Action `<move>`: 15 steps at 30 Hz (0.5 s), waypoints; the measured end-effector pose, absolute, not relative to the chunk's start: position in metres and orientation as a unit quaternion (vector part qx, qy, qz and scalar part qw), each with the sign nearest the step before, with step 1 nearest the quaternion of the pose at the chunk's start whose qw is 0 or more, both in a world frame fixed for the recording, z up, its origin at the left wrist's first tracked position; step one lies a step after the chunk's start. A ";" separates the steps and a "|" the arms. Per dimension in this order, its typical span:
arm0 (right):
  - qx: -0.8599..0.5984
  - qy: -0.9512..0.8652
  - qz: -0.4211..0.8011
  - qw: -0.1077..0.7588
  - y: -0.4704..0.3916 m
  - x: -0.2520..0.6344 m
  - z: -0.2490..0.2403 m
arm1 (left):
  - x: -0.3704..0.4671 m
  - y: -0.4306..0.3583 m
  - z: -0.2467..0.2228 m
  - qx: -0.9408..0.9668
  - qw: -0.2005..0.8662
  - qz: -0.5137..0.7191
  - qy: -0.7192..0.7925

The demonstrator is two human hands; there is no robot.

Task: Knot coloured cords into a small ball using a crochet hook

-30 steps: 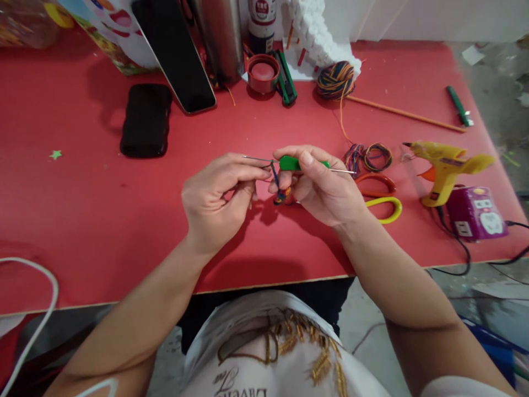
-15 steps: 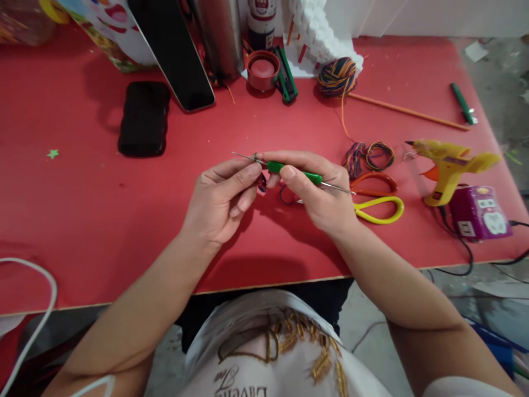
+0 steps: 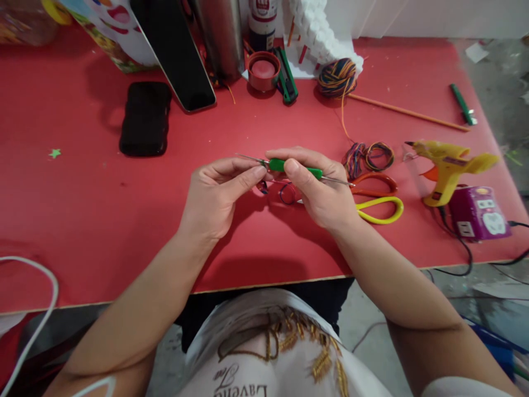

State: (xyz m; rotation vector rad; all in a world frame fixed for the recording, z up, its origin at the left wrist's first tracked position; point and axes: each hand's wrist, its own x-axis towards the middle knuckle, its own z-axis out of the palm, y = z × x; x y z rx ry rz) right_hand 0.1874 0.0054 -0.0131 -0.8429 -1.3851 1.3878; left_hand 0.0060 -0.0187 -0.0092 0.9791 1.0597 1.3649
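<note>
My right hand [image 3: 324,190] grips a double-ended crochet hook by its green handle [image 3: 278,165]. One thin metal end points left past my left fingertips; the other sticks out over the scissors [image 3: 380,209]. My left hand [image 3: 212,196] is closed, its thumb and fingers pinching a small dark multicoloured yarn piece [image 3: 262,188] at the hook's shaft. Most of that piece is hidden by the fingers. A strand of yarn [image 3: 286,194] curls below the handle, between the hands. The scissors have orange and yellow handles, and their blades lie mostly under my right hand.
A multicoloured yarn ball [image 3: 337,78] trails a strand to a small yarn bundle [image 3: 366,158]. At the right are a yellow glue gun [image 3: 450,160] and a purple power box [image 3: 479,212]. A phone [image 3: 176,55] leans behind a black case [image 3: 145,118]. A green cutter [image 3: 286,77] lies at the back.
The hook has shifted slightly right and its left end shows less beyond my fingers. My right fingers have moved away from the left ones, uncovering more of the yarn strand.
</note>
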 end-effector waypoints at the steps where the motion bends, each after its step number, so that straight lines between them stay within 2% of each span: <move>1: -0.343 -0.555 0.587 0.480 0.006 0.186 -0.014 | 0.006 -0.019 -0.009 0.410 0.543 0.578 0.451; 11: -0.297 -0.462 0.713 0.435 0.008 0.186 -0.016 | 0.004 -0.020 -0.010 0.406 0.540 0.559 0.480; 15: -0.292 -0.484 0.694 0.446 0.011 0.191 -0.019 | 0.004 -0.020 -0.009 0.397 0.547 0.550 0.489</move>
